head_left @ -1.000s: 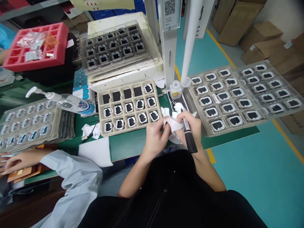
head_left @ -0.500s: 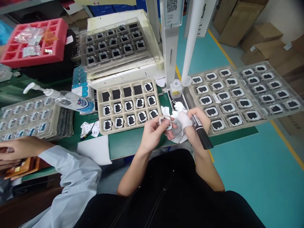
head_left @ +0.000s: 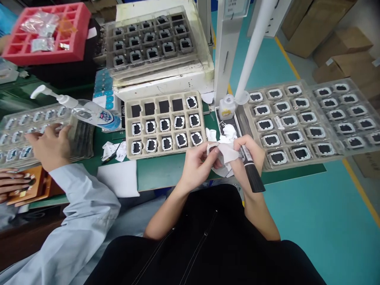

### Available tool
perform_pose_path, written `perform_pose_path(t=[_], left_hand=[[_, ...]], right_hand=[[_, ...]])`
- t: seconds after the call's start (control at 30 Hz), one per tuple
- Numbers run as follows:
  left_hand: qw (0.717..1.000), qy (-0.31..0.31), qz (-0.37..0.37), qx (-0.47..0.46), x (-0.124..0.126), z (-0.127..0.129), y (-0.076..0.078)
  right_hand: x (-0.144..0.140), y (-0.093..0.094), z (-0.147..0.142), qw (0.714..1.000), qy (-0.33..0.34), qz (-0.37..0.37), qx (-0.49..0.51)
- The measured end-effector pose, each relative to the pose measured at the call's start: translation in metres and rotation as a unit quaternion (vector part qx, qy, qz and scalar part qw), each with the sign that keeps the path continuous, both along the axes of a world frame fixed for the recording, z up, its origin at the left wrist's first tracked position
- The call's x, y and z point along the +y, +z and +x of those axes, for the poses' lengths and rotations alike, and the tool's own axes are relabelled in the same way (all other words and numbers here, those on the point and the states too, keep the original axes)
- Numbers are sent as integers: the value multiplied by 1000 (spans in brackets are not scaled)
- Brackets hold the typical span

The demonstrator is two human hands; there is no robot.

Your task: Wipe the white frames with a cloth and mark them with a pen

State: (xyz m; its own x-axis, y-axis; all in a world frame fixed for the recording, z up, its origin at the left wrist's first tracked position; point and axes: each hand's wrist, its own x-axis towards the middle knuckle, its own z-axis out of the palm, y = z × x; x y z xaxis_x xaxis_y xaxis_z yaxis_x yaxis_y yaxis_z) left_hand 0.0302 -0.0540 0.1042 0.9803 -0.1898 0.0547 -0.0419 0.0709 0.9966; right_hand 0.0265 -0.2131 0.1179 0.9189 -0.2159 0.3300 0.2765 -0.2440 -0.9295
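Note:
My left hand (head_left: 196, 164) is closed, pinching a small silver-grey frame (head_left: 211, 147) between thumb and fingers. The frame is tilted nearly edge-on and partly hidden by the fingers. My right hand (head_left: 251, 149) grips a white wipe (head_left: 230, 152) at the frame's right side and also keeps a black marker pen (head_left: 253, 176) in the palm, its thick black end pointing down toward me. Just beyond my hands lies a beige tray (head_left: 128, 130) with similar frames in most pockets; several pockets in its back row show only dark bottoms.
Clear trays of frames (head_left: 285, 164) stand at right, overhanging the bench. A small bottle (head_left: 227, 107) sits by a white post (head_left: 225, 59). Left are a pump bottle (head_left: 96, 114), a folded white cloth (head_left: 118, 178) and a co-worker's hand (head_left: 52, 146) over another clear tray.
The frame in my left hand has tilted from face-up to nearly edge-on, and the wipe has come against it. The co-worker's hand has moved up onto the left tray. The view has shifted slightly.

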Motion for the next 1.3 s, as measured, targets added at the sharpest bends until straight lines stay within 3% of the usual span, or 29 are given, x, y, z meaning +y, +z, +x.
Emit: perform_pose_path(t=[0.17,0.3,0.4,0.53,0.73,1.03,1.17,1.3], left_hand=[[995,9,92,-42,0,-3,-5],[981,27,172,-84,3,-3,-5],[990,3,128,-52,3,-3,-5],[997,-33,-19,63,2,0,-4],[984,-45,-121,121,1,4,3],[984,-46,-131,109,0,3,2],[991,15,-118,56,-7,-2,-4],[992,94,-64,-55,-21,-12,-19]], right_hand=[[1,-4,-1,999,47,-3,16],[0,-10,5,999,33,-21,19],[-1,-10,8,1000,-1,4,16],[-6,-5,8,998,-51,34,11],[-12,-2,6,998,-51,32,9],[-16,-11,8,999,14,32,-15],[-20,-21,7,999,-2,23,-45],[-20,-32,5,996,-55,12,-66]])
